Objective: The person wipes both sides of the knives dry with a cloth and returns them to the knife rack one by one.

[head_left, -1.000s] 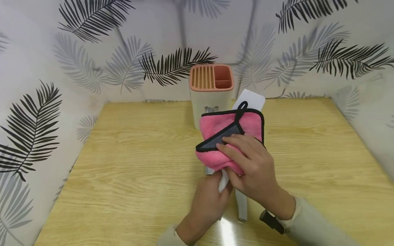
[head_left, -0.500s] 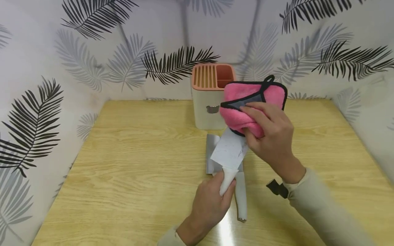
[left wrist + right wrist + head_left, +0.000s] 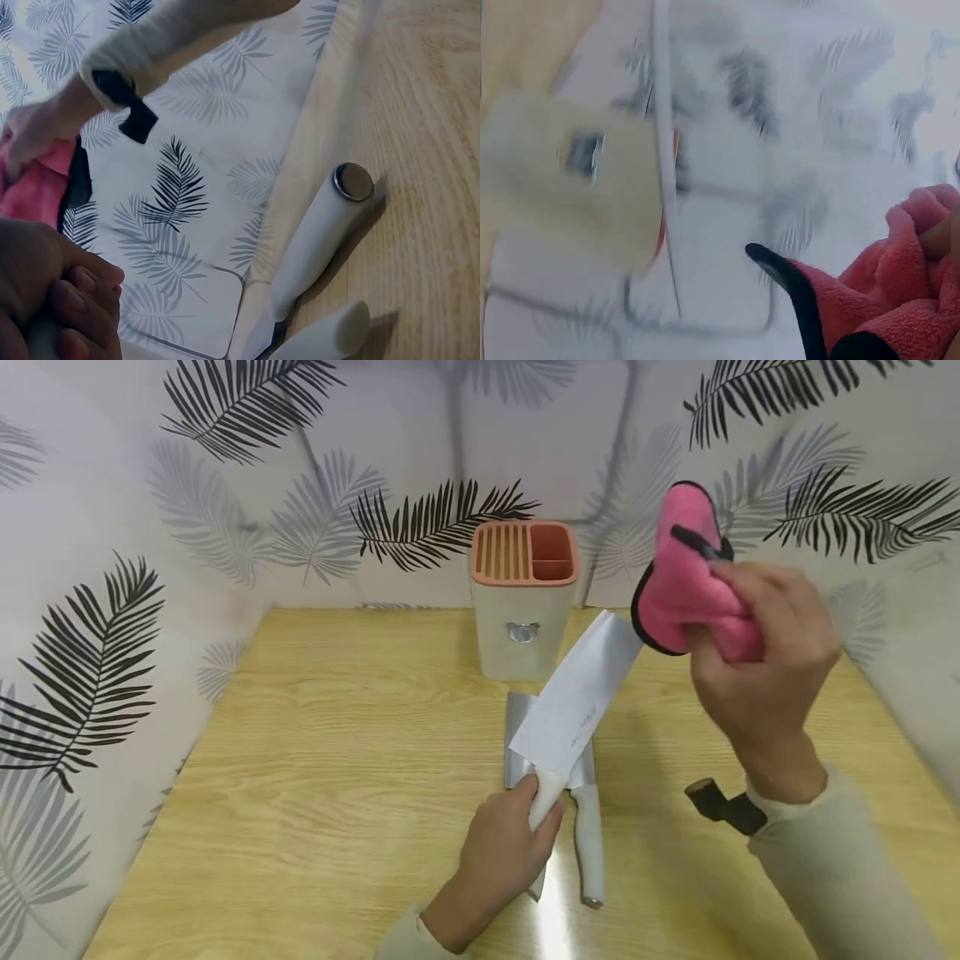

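Observation:
My left hand [image 3: 501,843] grips the white handle of a cleaver [image 3: 577,697], its broad blade raised and slanting up to the right. The right hand [image 3: 783,652] holds a bunched pink cloth [image 3: 693,593] with black edging, just right of the blade's far end. Beneath the raised cleaver a second knife [image 3: 589,847] lies on the table, its pale handle toward me. Part of a wide metal blade [image 3: 517,735] shows under the cleaver. The left wrist view shows another pale handle [image 3: 330,334] beside the capped one. From the right wrist, the raised blade [image 3: 664,112] appears edge-on.
A cream knife block [image 3: 517,647] with an orange slotted top stands at the back of the wooden table [image 3: 337,760]. Leaf-patterned covering [image 3: 225,527] rises behind and at both sides. A black strapped device [image 3: 726,808] sits at the right wrist.
The right hand has drawn the pink cloth up and right, off the cleaver, baring its blade. The left hand keeps its grip on the handle in nearly the same place.

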Demonstrator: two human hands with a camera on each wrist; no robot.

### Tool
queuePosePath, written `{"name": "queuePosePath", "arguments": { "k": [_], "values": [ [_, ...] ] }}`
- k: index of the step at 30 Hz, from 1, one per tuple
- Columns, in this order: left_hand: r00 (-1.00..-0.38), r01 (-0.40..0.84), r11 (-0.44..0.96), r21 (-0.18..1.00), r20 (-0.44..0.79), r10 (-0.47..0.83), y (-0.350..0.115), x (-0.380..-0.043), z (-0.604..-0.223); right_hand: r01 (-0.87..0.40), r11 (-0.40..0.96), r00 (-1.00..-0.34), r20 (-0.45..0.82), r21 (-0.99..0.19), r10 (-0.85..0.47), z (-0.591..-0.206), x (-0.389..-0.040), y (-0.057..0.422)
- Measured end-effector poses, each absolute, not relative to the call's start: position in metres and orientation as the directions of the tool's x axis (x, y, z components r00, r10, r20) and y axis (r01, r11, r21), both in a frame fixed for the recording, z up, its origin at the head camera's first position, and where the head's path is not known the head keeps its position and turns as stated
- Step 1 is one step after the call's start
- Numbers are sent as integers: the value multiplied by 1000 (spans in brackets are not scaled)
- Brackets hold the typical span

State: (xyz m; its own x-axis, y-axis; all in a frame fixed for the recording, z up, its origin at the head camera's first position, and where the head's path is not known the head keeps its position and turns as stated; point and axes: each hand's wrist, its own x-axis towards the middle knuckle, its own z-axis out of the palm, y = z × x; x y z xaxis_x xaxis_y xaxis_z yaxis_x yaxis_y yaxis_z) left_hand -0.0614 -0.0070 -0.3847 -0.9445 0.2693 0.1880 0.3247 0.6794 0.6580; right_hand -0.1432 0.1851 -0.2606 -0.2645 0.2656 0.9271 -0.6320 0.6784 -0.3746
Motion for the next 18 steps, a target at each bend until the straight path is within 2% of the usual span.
{"name": "queuePosePath", "arguments": {
  "k": [2, 4, 7, 10, 13, 18],
  "values": [
    [-946, 321, 675, 664, 199, 255, -7, -63, -385, -699, 648, -242, 953, -303, 184, -267, -127, 169],
    [-943, 333, 682, 651, 234, 237, -6, -65, -384, -757, 612, -253, 966, -230, 50, -280, -112, 154],
    [-929, 363, 715, 598, 290, 229, -3, -65, -385, -810, 561, -322, 928, -168, -188, -305, -94, 139],
    [-922, 377, 723, 580, 311, 231, -1, -62, -386, -811, 563, -393, 860, -157, -326, -327, -86, 130],
    [-922, 382, 708, 594, 304, 241, -1, -60, -386, -792, 591, -421, 839, -154, -345, -342, -89, 127],
    [-903, 415, 685, 598, 364, 229, 1, -57, -387, -754, 642, -396, 875, -139, -277, -345, -109, 138]
  ]
}}
